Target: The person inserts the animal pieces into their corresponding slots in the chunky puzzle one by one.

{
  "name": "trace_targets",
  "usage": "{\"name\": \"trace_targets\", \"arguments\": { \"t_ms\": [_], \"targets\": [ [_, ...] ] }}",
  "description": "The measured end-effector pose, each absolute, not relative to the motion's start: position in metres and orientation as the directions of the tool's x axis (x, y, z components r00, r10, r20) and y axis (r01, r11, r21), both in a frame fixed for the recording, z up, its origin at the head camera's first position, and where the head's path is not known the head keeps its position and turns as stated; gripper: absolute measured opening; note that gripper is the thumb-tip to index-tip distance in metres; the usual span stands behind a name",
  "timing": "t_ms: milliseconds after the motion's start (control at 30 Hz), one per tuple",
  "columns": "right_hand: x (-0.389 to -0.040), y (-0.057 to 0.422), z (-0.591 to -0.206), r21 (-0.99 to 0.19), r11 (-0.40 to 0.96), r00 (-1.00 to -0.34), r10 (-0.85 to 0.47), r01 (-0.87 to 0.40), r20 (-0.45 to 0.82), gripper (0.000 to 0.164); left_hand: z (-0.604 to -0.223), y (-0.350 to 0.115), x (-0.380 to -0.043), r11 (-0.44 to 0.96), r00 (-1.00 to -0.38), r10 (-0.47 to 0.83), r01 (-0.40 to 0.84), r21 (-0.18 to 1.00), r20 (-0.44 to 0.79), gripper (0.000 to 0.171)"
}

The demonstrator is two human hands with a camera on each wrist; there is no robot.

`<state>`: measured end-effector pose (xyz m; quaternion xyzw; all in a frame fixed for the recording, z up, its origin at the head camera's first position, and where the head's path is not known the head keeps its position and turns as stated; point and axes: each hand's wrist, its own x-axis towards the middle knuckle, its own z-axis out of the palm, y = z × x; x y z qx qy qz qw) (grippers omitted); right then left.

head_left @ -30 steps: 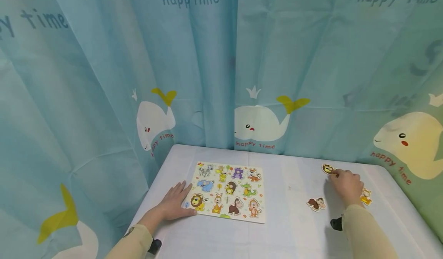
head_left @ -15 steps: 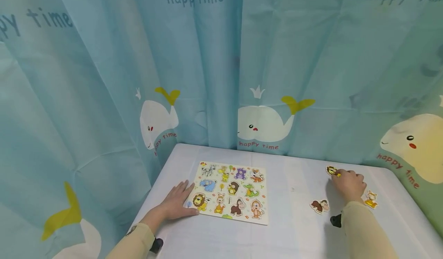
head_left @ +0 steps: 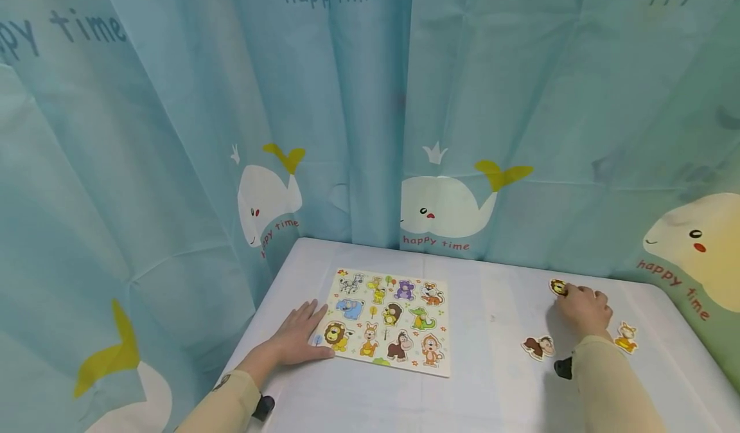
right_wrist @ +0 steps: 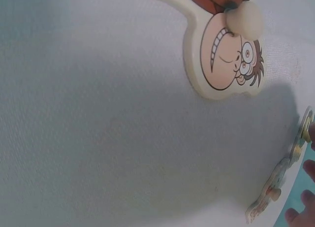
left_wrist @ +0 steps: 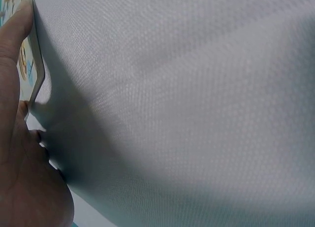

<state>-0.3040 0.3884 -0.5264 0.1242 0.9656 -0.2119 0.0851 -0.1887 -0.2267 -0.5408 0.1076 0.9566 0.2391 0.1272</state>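
Note:
At the far right of the table, my right hand [head_left: 585, 309] pinches a wooden lion puzzle piece [head_left: 558, 286] with thumb and forefinger. The right wrist view catches those fingertips [right_wrist: 309, 200] at its right edge, by the lion's small knob. My left hand [head_left: 297, 335] lies spread against the left side of the animal puzzle board [head_left: 399, 369], its thumb at the near corner. In the left wrist view the thumb [left_wrist: 15, 32] presses on the board's edge. A brown gorilla piece [head_left: 538, 347] lies just left of my right wrist.
An orange animal piece [head_left: 626, 337] lies right of my right wrist. Another knobbed piece [right_wrist: 269, 192] rests near the lion, hidden by the hand in the head view. Behind the white table [head_left: 462, 394] hangs a blue curtain [head_left: 370, 131] with whales.
The head view has turned slightly left, so the scene sits farther right. The orange animal piece, partly covered earlier, now shows fully. Both hands keep their places at the board and the lion piece.

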Motion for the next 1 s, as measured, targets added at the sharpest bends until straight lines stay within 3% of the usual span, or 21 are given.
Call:
{"name": "trace_targets", "arguments": {
  "t_ms": [433,800,1000],
  "targets": [
    [-0.304,0.384,-0.522,-0.388,0.881,-0.953,0.19,0.272,-0.236,0.052,-0.537,-0.223,-0.192,0.893,-0.944,0.236,0.117,0.434,-0.232,0.106],
    [-0.302,0.377,-0.527,-0.412,0.891,-0.981,0.185,0.19,-0.051,0.031,-0.539,-0.225,-0.192,0.895,-0.943,0.24,0.122,0.429,-0.232,0.106],
    [-0.3,0.375,-0.531,-0.445,0.872,-0.976,0.213,0.206,-0.035,0.031,-0.536,-0.224,-0.191,0.895,-0.943,0.24,0.124,0.429,-0.229,0.106]
  ]
}}
